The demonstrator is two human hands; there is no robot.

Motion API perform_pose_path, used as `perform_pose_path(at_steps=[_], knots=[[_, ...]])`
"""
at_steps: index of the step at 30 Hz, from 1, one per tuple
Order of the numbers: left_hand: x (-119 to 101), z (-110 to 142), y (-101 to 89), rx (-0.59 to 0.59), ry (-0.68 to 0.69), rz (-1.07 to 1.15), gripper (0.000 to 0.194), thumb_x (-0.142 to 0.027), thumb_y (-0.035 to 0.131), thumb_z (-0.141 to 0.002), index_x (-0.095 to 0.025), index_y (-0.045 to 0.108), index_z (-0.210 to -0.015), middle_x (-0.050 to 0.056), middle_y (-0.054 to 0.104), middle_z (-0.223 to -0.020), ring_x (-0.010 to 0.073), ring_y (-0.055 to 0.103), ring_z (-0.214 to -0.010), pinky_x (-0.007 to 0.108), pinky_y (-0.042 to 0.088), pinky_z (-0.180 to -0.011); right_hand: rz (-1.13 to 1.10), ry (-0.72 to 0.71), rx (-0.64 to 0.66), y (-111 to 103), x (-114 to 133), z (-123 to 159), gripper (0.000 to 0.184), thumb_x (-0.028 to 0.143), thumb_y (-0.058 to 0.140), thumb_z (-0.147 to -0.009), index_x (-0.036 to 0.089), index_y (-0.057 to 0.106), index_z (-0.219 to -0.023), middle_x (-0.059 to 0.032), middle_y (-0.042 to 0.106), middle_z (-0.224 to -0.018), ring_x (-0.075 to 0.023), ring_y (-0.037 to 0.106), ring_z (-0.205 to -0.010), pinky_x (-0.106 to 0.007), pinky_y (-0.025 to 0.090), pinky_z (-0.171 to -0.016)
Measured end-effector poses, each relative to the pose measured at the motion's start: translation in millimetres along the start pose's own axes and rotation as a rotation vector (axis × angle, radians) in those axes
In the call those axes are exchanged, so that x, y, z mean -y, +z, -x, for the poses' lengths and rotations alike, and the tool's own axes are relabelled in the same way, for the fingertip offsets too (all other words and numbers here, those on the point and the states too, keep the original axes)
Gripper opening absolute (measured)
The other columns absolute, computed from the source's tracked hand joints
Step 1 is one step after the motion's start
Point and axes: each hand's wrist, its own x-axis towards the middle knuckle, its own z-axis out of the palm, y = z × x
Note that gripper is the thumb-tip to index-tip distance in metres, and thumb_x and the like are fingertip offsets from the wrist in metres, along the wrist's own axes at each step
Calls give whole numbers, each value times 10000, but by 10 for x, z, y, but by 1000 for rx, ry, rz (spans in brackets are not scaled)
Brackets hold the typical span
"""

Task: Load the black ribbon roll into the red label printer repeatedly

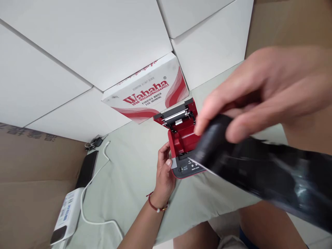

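Note:
A red and black portable printer (183, 138) sits on the pale green cloth with its lid raised. Its red paper bay shows no roll inside the part I can see. My left hand (166, 169) grips the printer's left side, thumb on the grey corner piece and fingers round the edge. My right hand (259, 90), slightly blurred, pinches a glossy black strip (261, 169) by its curled end, close to the camera. That strip runs off to the lower right and covers the printer's right side.
Behind the printer, a white and red Wahaha water carton (147, 93) leans on white panels. A white cable (83, 200) runs past a white power strip (66, 216) at the left. A black flat object (88, 169) and keys (95, 142) lie beyond it. Cardboard (38, 180) stands at left.

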Motion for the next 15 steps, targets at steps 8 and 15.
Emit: perform_pose_path(at_steps=[8, 15], knots=[[32, 102, -24, -41, 507, -316, 600, -648, 648, -1026, -380, 615, -1562, 93, 477, -1626, 358, 379, -1632, 548, 380, -1350, 385, 2, -69, 800, 268, -439, 257, 207, 619, -1020, 157, 782, -1213, -154, 822, -1043, -279, 768, -915, -317, 486, -720], [-22, 201, -98, 167, 782, -725, 677, -562, 805, -929, -426, 636, -1570, 110, 425, -1677, 467, 290, -1664, 705, 220, -1377, 512, -33, -187, 1136, 237, -509, 277, 98, 474, -1007, 120, 688, -1181, -187, 800, -997, -307, 795, -847, -333, 460, -635]])
